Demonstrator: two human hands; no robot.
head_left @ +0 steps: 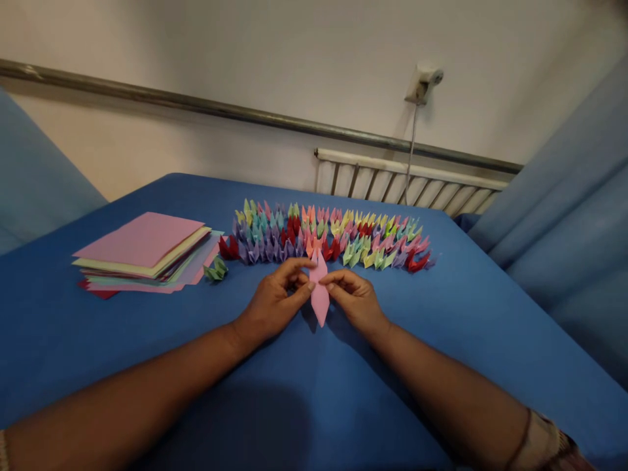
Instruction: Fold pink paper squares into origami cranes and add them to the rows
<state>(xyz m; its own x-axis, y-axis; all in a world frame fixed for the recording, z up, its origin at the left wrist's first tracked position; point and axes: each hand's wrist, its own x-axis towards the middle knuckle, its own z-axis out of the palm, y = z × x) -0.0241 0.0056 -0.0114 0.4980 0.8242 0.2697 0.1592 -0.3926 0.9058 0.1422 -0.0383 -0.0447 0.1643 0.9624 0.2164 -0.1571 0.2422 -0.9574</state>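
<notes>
I record the left hand (275, 297) and right hand (360, 299) at the near centre of the blue tabletop (265, 379), each grip pinched on a pink folded paper (320, 302), one pointed end toward the near side. Farther left lies a stack of coloured paper (140, 239), a green origami piece (216, 269) just right of it. Beyond the hands I note rows of multicoloured origami pieces (252, 252), then a radiator (367, 161) and metal rail (245, 116), with a wall socket (417, 85) far right.

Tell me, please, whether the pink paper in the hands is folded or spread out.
Folded: the pink paper shows as a narrow, long shape with a pointed lower end, held between the left hand and right hand.
</notes>
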